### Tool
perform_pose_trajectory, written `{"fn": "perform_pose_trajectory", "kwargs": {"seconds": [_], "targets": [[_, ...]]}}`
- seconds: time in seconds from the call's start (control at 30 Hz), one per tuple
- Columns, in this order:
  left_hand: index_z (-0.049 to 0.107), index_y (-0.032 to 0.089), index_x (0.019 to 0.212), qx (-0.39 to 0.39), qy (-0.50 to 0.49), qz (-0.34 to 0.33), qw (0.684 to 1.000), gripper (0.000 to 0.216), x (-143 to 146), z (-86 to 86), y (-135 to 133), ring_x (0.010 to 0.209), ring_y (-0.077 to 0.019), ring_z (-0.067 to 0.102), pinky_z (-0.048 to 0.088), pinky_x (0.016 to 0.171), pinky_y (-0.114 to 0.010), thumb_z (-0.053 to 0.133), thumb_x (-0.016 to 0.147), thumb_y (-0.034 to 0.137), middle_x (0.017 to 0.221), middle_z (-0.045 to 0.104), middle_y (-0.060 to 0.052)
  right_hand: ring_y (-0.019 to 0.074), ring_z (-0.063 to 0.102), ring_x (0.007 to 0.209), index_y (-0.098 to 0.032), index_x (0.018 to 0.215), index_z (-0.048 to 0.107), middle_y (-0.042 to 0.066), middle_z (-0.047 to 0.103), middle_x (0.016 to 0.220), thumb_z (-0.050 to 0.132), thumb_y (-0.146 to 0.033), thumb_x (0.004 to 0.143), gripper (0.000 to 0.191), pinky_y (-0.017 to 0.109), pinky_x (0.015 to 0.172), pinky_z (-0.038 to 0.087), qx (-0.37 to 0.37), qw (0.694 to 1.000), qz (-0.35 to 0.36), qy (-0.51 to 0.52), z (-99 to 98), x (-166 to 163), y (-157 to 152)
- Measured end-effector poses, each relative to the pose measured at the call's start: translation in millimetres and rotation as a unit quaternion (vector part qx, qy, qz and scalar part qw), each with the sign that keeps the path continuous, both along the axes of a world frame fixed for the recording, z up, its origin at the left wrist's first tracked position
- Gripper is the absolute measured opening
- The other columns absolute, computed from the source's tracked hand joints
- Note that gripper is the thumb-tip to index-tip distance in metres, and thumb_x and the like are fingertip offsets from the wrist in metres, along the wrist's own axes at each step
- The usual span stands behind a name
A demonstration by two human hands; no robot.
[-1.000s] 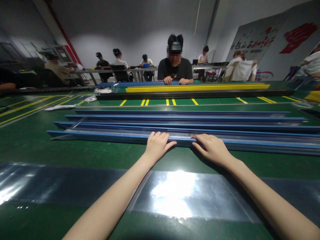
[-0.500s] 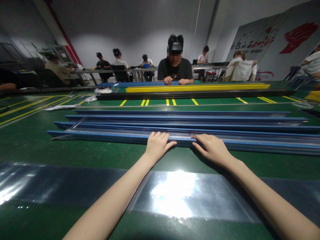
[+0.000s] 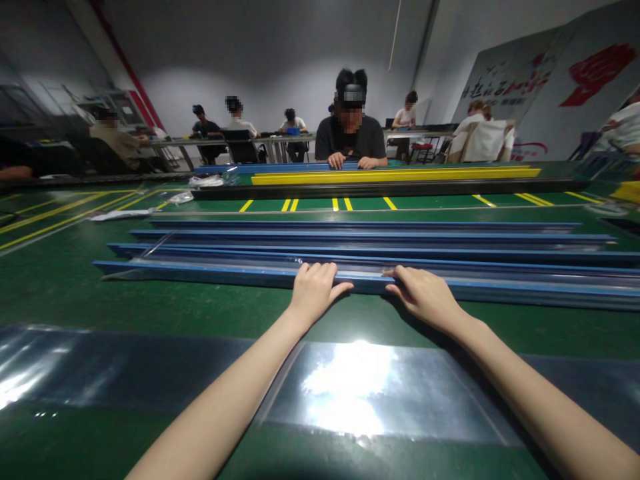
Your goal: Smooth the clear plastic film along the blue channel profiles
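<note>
Right fingers bent at the rim; the strip had not moved

The green table [image 3: 210, 313] filled most of the view, and a wide clear sheet [image 3: 400, 393] lay flat across its near part, beneath the forearms. Beyond the sheet, the front blue strip [image 3: 225, 275] ran lengthwise from left to right, with more blue strips [image 3: 350, 235] close behind it. Farther off lay a black strip [image 3: 395, 189] and a yellow strip [image 3: 395, 176], and a person [image 3: 350, 140] sat at the far side.

The left hand [image 3: 313, 293] gripped the rim of the front blue strip, fingers over the top and thumb along the near face, just as it had half a second earlier. The right hand [image 3: 427, 297] held the same rim a little farther along, how firmly could not be told; its index finger, straighter before, was now more bent. Tiny bright specks [image 3: 296, 260] had also appeared on the clear film [image 3: 370, 272] inside the strip. Together these changes suggested slight fingertip work on the film, with the left hand probably steadying the strip
</note>
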State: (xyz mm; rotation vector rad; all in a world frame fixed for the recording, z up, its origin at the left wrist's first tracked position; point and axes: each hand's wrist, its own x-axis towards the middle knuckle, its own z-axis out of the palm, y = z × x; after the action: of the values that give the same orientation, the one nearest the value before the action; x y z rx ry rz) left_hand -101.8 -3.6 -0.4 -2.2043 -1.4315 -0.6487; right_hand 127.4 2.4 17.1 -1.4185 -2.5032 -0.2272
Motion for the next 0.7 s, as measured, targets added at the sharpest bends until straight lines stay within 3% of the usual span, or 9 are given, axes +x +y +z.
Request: {"fn": "perform_pose_trajectory", "kwargs": {"seconds": [0.53, 0.7], "targets": [[0.054, 0.016, 0.073, 0.014, 0.008, 0.016, 1.000, 0.042, 0.0, -0.7, 0.6, 0.068, -0.0187, 0.052, 0.028, 0.063, -0.031, 0.045, 0.078, 0.057, 0.068, 0.060, -0.004, 0.0204, 0.059, 0.085, -0.018, 0.103, 0.051, 0.009, 0.064, 0.099, 0.035, -0.033, 0.088, 0.026, 0.029, 0.068, 0.040, -0.004, 1.000, 0.003, 0.000, 0.8, -0.3, 0.0], [0.054, 0.016, 0.072, 0.017, 0.011, 0.015, 1.000, 0.042, 0.0, -0.5, 0.4, 0.069, -0.0186, 0.052, 0.028, 0.063, -0.031, 0.044, 0.079, 0.056, 0.068, 0.060, -0.004, 0.0194, 0.057, 0.078, -0.018, 0.095, 0.052, 0.008, 0.063, 0.088, 0.034, -0.034, 0.088, 0.025, 0.027, 0.065, 0.036, 0.014, 1.000, 0.002, -0.020, -0.6, -0.2, 0.4]]}}
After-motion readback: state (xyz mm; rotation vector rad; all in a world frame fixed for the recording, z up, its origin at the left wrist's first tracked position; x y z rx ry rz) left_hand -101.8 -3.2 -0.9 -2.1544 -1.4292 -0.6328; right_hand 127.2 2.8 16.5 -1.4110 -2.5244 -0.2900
